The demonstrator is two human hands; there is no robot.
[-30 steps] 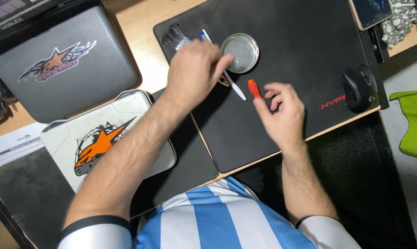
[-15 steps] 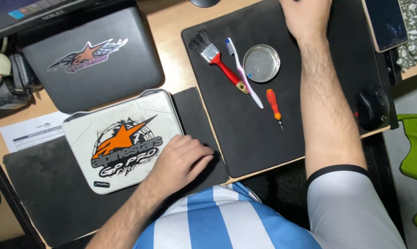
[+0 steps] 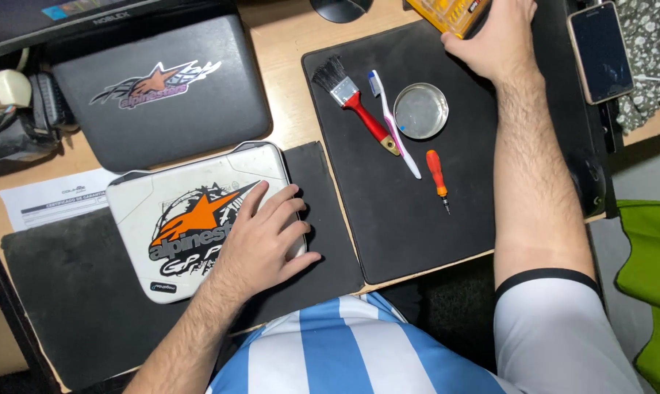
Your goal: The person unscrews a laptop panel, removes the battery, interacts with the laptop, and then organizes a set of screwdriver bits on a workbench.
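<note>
Our left hand point(image 3: 264, 241) lies flat, fingers spread, on the white laptop point(image 3: 191, 211) at the near left of the bench point(image 3: 290, 109); our right hand point(image 3: 494, 36) grips a yellow case point(image 3: 450, 13) at the far edge; the brush point(image 3: 355, 102), toothbrush point(image 3: 392, 120), round tin point(image 3: 420, 111) and orange screwdriver point(image 3: 437, 175) rest on the black mat point(image 3: 417, 226) between.

Even, fairly bright indoor light falls from above, leaving only soft, short shadows beside the paintbrush point(image 3: 357, 102) and screwdriver point(image 3: 437, 176). The round metal dish point(image 3: 420, 111) shows faint glare. Focus is sharp, with mild wide-angle stretching toward the edges.
</note>
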